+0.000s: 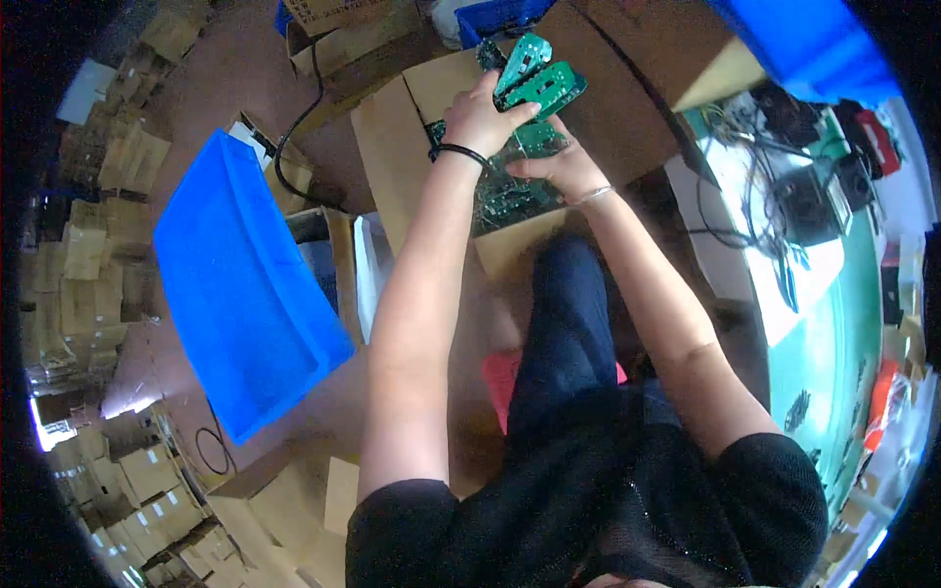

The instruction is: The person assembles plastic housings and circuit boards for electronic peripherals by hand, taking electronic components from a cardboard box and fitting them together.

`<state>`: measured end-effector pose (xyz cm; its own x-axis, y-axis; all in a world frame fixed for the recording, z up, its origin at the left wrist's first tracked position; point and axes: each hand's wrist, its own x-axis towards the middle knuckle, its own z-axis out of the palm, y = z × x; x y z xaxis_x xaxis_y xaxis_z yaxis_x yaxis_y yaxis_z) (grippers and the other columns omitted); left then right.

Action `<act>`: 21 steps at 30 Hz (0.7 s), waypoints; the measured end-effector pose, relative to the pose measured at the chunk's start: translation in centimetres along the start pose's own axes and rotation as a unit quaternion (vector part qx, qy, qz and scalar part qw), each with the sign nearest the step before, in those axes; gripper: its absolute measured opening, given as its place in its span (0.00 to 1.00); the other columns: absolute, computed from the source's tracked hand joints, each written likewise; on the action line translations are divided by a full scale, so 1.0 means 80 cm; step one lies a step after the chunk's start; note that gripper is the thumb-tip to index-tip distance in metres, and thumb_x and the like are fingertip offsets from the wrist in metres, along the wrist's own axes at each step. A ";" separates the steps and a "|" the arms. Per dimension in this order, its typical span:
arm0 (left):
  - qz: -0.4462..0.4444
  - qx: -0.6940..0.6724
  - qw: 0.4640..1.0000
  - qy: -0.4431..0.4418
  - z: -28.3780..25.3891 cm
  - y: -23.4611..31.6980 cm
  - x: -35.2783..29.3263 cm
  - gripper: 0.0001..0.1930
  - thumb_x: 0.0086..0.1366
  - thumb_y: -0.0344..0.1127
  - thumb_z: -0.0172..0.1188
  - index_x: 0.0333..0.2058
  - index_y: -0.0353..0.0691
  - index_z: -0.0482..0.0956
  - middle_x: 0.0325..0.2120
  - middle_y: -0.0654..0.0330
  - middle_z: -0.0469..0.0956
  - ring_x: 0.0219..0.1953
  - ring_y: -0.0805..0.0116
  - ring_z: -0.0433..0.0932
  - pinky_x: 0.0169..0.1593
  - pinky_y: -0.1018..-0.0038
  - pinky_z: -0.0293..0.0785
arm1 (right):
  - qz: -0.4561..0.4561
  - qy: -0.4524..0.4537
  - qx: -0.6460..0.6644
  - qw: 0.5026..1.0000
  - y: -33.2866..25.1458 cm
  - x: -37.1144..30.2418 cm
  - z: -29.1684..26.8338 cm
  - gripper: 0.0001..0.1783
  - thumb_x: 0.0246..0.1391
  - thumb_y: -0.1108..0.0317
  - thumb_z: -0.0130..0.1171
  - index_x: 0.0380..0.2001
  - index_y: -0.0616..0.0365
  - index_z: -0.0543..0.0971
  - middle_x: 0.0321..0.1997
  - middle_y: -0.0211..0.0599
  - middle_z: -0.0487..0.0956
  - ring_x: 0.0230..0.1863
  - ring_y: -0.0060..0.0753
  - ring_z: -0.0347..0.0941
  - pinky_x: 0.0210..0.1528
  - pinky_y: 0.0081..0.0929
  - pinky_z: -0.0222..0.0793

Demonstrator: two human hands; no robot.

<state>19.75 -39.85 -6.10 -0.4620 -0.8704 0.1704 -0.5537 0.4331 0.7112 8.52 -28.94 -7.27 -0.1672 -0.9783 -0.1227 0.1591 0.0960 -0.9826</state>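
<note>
My left hand [477, 125], with a black band at the wrist, is closed on a few green circuit boards [555, 90] that fan out beyond its fingers. Just to the right and nearer, my right hand [570, 171] has its thumb and fingers around another green board [541, 138]; part of its grip is hidden. Both hands are over an open cardboard box [524, 238]. Inside, dark green boards [515, 201] lie in a pile, partly covered by my hands and wrists.
A large blue bin [230, 284] stands tilted on the left. To the right, a green-topped workbench [823, 343] carries tangled black cables [750, 186] and a dark device [809, 203]. Another blue bin [818, 49] is at the upper right. Many cardboard boxes [98, 255] are stacked along the far left.
</note>
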 end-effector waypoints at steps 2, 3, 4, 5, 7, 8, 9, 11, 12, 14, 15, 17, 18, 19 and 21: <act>0.015 0.003 1.000 -0.016 -0.011 0.042 -0.012 0.36 0.46 0.59 0.63 0.51 0.47 0.69 0.43 0.42 0.74 0.47 0.44 0.72 0.51 0.58 0.68 | -0.026 0.003 0.058 0.998 -0.022 -0.034 -0.005 0.44 0.29 0.77 0.72 0.55 0.59 0.64 0.39 0.29 0.78 0.39 0.23 0.73 0.45 0.24 0.69; 0.036 -0.016 0.998 -0.043 -0.016 0.062 -0.021 0.35 0.47 0.59 0.63 0.51 0.47 0.69 0.43 0.44 0.75 0.47 0.45 0.72 0.52 0.58 0.67 | -0.033 0.020 0.054 0.998 -0.025 -0.049 -0.010 0.43 0.30 0.78 0.71 0.54 0.57 0.65 0.38 0.29 0.78 0.37 0.23 0.74 0.42 0.24 0.71; 0.059 -0.031 0.995 -0.069 -0.020 0.076 -0.029 0.34 0.47 0.58 0.63 0.50 0.47 0.70 0.43 0.46 0.76 0.48 0.47 0.72 0.52 0.58 0.67 | -0.040 0.026 0.056 0.997 -0.033 -0.065 -0.011 0.43 0.30 0.78 0.71 0.54 0.57 0.65 0.38 0.29 0.78 0.37 0.23 0.74 0.42 0.24 0.71; 0.070 -0.014 0.996 -0.044 -0.019 0.090 -0.038 0.32 0.47 0.57 0.64 0.49 0.48 0.71 0.42 0.51 0.77 0.47 0.48 0.73 0.52 0.57 0.66 | -0.056 0.025 0.063 0.996 -0.040 -0.081 -0.012 0.43 0.30 0.78 0.71 0.54 0.56 0.65 0.38 0.29 0.78 0.38 0.23 0.74 0.43 0.24 0.70; 0.096 -0.021 0.994 -0.043 -0.020 0.118 -0.055 0.32 0.47 0.57 0.64 0.49 0.49 0.71 0.42 0.51 0.77 0.47 0.47 0.73 0.53 0.57 0.65 | -0.083 0.033 0.057 0.994 -0.053 -0.111 -0.017 0.43 0.30 0.78 0.71 0.54 0.56 0.65 0.40 0.30 0.77 0.41 0.24 0.73 0.46 0.25 0.69; 0.111 -0.030 0.993 -0.039 -0.020 0.132 -0.064 0.32 0.47 0.57 0.64 0.49 0.49 0.71 0.42 0.51 0.77 0.46 0.46 0.73 0.53 0.57 0.65 | -0.087 0.040 0.058 0.994 -0.059 -0.126 -0.021 0.43 0.30 0.78 0.71 0.54 0.56 0.65 0.40 0.30 0.77 0.41 0.24 0.73 0.46 0.25 0.69; 0.136 -0.040 0.989 -0.030 -0.017 0.145 -0.075 0.33 0.46 0.57 0.64 0.50 0.48 0.70 0.41 0.49 0.77 0.45 0.44 0.73 0.53 0.55 0.64 | -0.101 0.046 0.063 0.992 -0.064 -0.144 -0.025 0.43 0.30 0.78 0.71 0.54 0.56 0.64 0.41 0.30 0.77 0.42 0.24 0.72 0.46 0.25 0.69; 0.155 -0.036 0.987 -0.037 -0.013 0.176 -0.091 0.33 0.46 0.57 0.64 0.50 0.48 0.70 0.41 0.47 0.77 0.45 0.44 0.72 0.53 0.54 0.64 | -0.126 0.055 0.060 0.989 -0.077 -0.179 -0.037 0.43 0.31 0.78 0.70 0.55 0.56 0.63 0.42 0.31 0.76 0.43 0.25 0.72 0.47 0.25 0.68; 0.170 -0.031 0.984 -0.040 -0.009 0.191 -0.097 0.33 0.46 0.57 0.64 0.50 0.48 0.70 0.40 0.46 0.76 0.45 0.43 0.72 0.53 0.53 0.63 | -0.138 0.060 0.053 0.987 -0.084 -0.194 -0.045 0.43 0.31 0.78 0.70 0.55 0.56 0.63 0.42 0.31 0.76 0.43 0.25 0.72 0.47 0.25 0.68; 0.195 -0.045 0.978 -0.062 -0.001 0.232 -0.111 0.33 0.47 0.57 0.64 0.50 0.48 0.70 0.39 0.44 0.77 0.45 0.43 0.73 0.53 0.52 0.63 | -0.151 0.089 0.038 0.984 -0.102 -0.227 -0.063 0.42 0.32 0.76 0.69 0.55 0.57 0.63 0.42 0.31 0.75 0.42 0.25 0.71 0.45 0.24 0.69; 0.198 -0.060 0.975 -0.078 0.000 0.250 -0.114 0.33 0.46 0.57 0.64 0.50 0.48 0.71 0.39 0.44 0.77 0.45 0.43 0.73 0.53 0.53 0.64 | -0.161 0.098 0.036 0.981 -0.110 -0.241 -0.069 0.42 0.32 0.76 0.70 0.55 0.57 0.63 0.41 0.31 0.75 0.42 0.25 0.71 0.45 0.24 0.69; 0.234 -0.054 0.969 -0.058 0.011 0.283 -0.118 0.34 0.46 0.59 0.64 0.50 0.48 0.71 0.40 0.45 0.77 0.45 0.43 0.74 0.53 0.54 0.66 | -0.173 0.142 -0.002 0.975 -0.128 -0.271 -0.086 0.44 0.30 0.73 0.72 0.55 0.59 0.63 0.42 0.34 0.75 0.42 0.26 0.72 0.44 0.24 0.69; 0.240 -0.069 0.964 -0.088 0.018 0.303 -0.116 0.36 0.45 0.60 0.64 0.51 0.49 0.71 0.40 0.45 0.77 0.46 0.46 0.74 0.54 0.55 0.66 | -0.170 0.165 -0.050 0.970 -0.134 -0.282 -0.103 0.45 0.30 0.72 0.73 0.55 0.60 0.63 0.42 0.35 0.75 0.42 0.26 0.72 0.43 0.24 0.70; 0.236 -0.101 0.956 -0.141 0.018 0.356 -0.135 0.31 0.49 0.51 0.64 0.51 0.42 0.69 0.42 0.46 0.76 0.46 0.50 0.75 0.52 0.61 0.68 | -0.183 0.187 -0.035 0.965 -0.136 -0.301 -0.131 0.45 0.30 0.71 0.73 0.55 0.60 0.63 0.42 0.36 0.75 0.42 0.27 0.72 0.43 0.24 0.70; 0.255 -0.116 0.945 -0.171 0.016 0.419 -0.156 0.27 0.54 0.41 0.63 0.50 0.35 0.68 0.42 0.46 0.76 0.45 0.54 0.76 0.49 0.67 0.71 | -0.199 0.210 0.001 0.957 -0.170 -0.340 -0.149 0.46 0.30 0.71 0.73 0.56 0.62 0.62 0.43 0.37 0.76 0.41 0.28 0.73 0.43 0.24 0.71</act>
<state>6.02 -14.16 14.74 -0.8459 -0.4190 0.3300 -0.0498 0.6781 0.7333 -0.67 -1.48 7.79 -0.5920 -0.7765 0.2160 0.0037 -0.2706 -0.9627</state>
